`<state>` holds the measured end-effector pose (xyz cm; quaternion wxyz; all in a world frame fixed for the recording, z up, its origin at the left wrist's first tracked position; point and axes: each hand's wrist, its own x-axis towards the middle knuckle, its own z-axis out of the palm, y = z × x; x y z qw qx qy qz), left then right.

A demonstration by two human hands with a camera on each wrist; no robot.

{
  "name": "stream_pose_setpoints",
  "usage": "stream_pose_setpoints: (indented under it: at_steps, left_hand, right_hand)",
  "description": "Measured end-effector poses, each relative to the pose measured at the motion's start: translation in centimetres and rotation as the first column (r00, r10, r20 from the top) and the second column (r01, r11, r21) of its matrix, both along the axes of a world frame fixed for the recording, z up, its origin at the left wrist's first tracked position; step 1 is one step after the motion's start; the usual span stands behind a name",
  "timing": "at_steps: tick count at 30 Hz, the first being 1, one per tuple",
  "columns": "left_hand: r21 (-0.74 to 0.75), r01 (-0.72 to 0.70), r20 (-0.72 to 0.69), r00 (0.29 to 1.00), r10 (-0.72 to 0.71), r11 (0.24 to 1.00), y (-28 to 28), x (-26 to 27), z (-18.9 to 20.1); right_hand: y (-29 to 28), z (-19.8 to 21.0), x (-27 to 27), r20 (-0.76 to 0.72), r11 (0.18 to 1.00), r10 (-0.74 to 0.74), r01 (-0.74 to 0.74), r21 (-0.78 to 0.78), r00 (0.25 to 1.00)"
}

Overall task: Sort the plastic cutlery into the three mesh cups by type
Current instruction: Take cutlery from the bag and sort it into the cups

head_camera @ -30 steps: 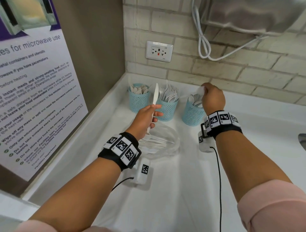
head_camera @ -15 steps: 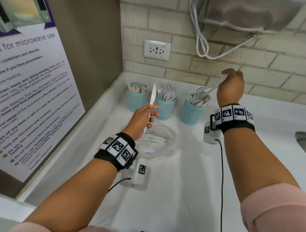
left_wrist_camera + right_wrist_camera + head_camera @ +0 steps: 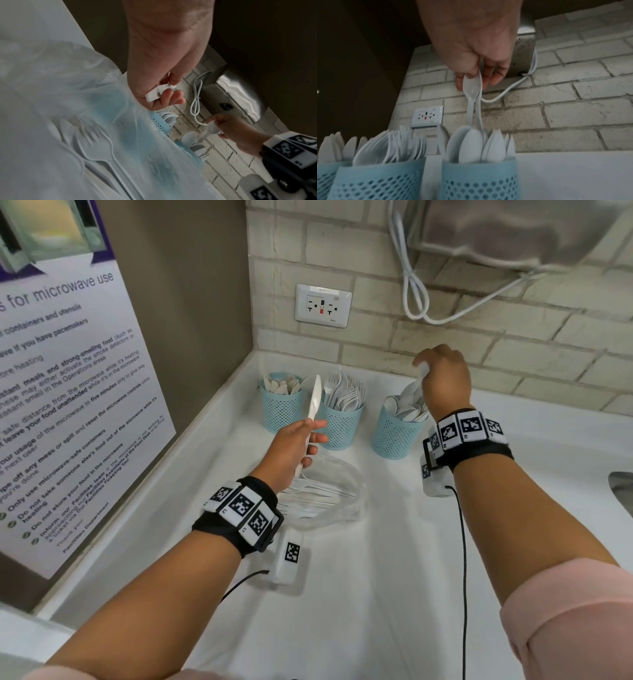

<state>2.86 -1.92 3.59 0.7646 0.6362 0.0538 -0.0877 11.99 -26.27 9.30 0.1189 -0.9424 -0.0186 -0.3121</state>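
Right hand (image 3: 471, 44) pinches white plastic spoons (image 3: 473, 86) by bowls, handles down into right blue mesh cup (image 3: 394, 436); left hand (image 3: 291, 450) grips white plastic knife (image 3: 314, 402) upright.

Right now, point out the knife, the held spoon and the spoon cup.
knife (image 3: 314, 398): head view, on the blade.
spoon (image 3: 472, 85): right wrist view, on the bowl.
spoon cup (image 3: 394, 436): head view, on the mesh wall.

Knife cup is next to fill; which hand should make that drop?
Left. The left hand already grips a knife, blade up, just in front of the knife cup. The right hand holds spoons over the spoon cup, farther away.
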Motion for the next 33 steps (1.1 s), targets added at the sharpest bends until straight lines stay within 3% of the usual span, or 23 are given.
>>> stream_pose_setpoints:
  at_steps: [5, 7, 9, 11, 13, 14, 15, 17, 20, 22, 24, 27, 30, 33]
  left_hand:
    - [0.002, 0.013, 0.005, 1.0, -0.013, 1.0, 0.2, 0.1, 0.1]
    - [0.004, 0.024, 0.008, 1.0, -0.024, 1.0, 0.3, 0.1, 0.0]
    - [0.01, 0.036, 0.006, 0.999, -0.036, 0.999, 0.5, 0.1, -0.1]
    - [0.024, 0.047, 0.013, 0.999, -0.047, 0.999, 0.5, 0.2, -0.2]
    - [0.038, 0.052, 0.027, 0.998, -0.053, 0.998, 0.3, 0.3, -0.3]
    - [0.038, 0.053, 0.037, 0.998, -0.054, 0.998, 0.2, 0.3, -0.3]
    - [0.039, 0.054, 0.048, 0.997, -0.055, 0.998, 0.1, 0.4, -0.2]
    - [0.047, 0.05, 0.072, 0.996, -0.053, 0.998, -0.2, 0.5, 0.1]
    - [0.045, 0.032, 0.095, 0.995, -0.036, 0.998, 0.1, 0.7, 0.9]
    - [0.032, -0.001, 0.101, 0.995, -0.002, 0.999, 0.6, 0.8, 1.2]
    - [0.064, -0.092, 0.116, 0.99, 0.084, 0.994, 1.2, 0.9, 1.2]
    - [0.311, -0.255, 0.197, 0.96, 0.2, 0.916, 2.7, 1.6, 0.5]
    - [0.513, -0.171, 0.096, 0.985, 0.142, 0.841, 4.2, 1.9, -0.2]
    - [0.663, 0.024, 0.018, 0.999, -0.048, 0.748, 5.1, 1.6, -0.4]
  right_hand:
    - [0.9, -2.7, 0.4, -0.352, 0.999, -0.039, 0.025, -0.046, 0.935]
    - [1.2, -3.5, 0.2, -0.43, 0.995, -0.087, 0.054, -0.088, 0.899]
    - [1.5, -3.6, 0.2, -0.417, 0.995, -0.1, 0.099, -0.024, 0.903]
    - [2.3, -2.6, 0.3, -0.263, 0.991, -0.073, 0.099, 0.089, 0.962]
    - [4.1, -1.2, -0.1, -0.042, 0.981, 0.036, -0.027, 0.192, 0.998]
    - [5.3, -0.4, -0.5, -0.006, 0.951, 0.155, -0.148, 0.273, 0.988]
    - [6.6, 0.5, -1.1, -0.033, 0.889, 0.3, -0.266, 0.373, 0.953]
    - [8.9, 1.7, -1.9, -0.226, 0.805, 0.509, -0.365, 0.468, 0.831]
    - [11.1, 2.0, -1.9, -0.357, 0.763, 0.617, -0.421, 0.491, 0.701]
    - [12.0, 1.8, -1.3, -0.302, 0.723, 0.643, -0.429, 0.541, 0.704]
    - [12.5, 2.1, -0.8, -0.202, 0.688, 0.614, -0.392, 0.61, 0.763]
    - [12.7, 3.3, 0.5, 0.015, 0.594, 0.475, -0.333, 0.733, 0.88]
    - [13.3, 4.1, 1.6, 0.245, 0.555, 0.323, -0.392, 0.734, 0.914]
    - [14.7, 3.6, 2.6, 0.274, 0.612, 0.293, -0.4, 0.682, 0.916]
